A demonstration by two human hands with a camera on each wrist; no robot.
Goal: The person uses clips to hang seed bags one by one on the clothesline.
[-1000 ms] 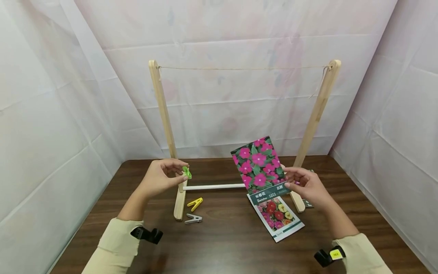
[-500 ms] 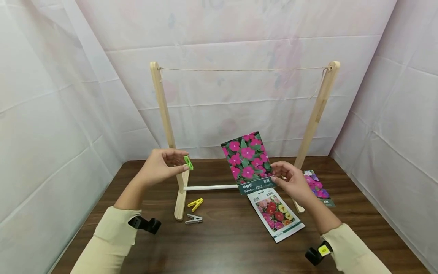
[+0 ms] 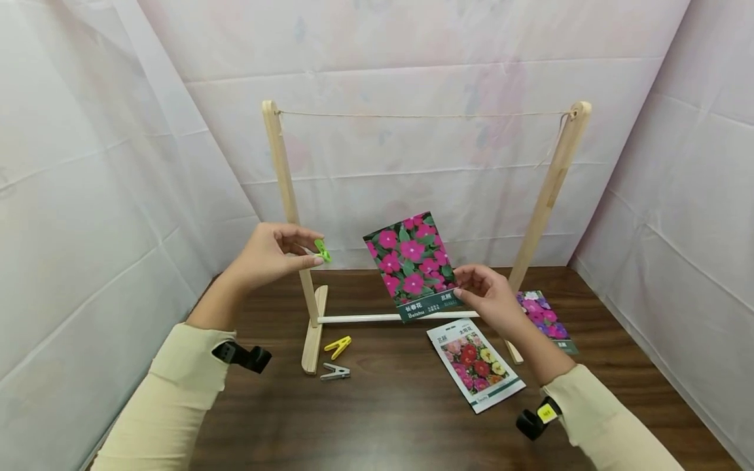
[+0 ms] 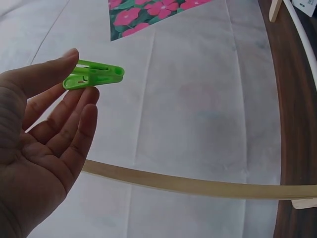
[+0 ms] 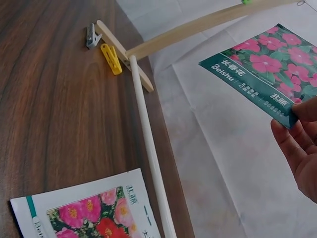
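The left hand, left of centre in the head view, pinched a green clothespin between thumb and forefinger, its grip closed on the tail of the pin while the other fingers lay loosely curved beneath it; the left wrist view showed the same pin held by its end with the clamp tip pointing away from the palm. The right hand, just right of centre, held a seed packet printed with pink flowers by its lower right corner, thumb and fingers pinched on the dark green band, and the packet stood upright and a little tilted in the air above the tabletop. In the right wrist view the fingers lay against the packet's lower corner. Both things were raised in front of a wooden frame, the pin just beside the left post and well below the string stretched across the top to the right post. A white rod joined the frame's feet near the tabletop. A yellow clothespin and a grey clothespin lay close together beside the left foot. A second packet, white with red and yellow flowers, lay flat at lower centre, and a third packet with purple flowers lay at the right behind the hand.
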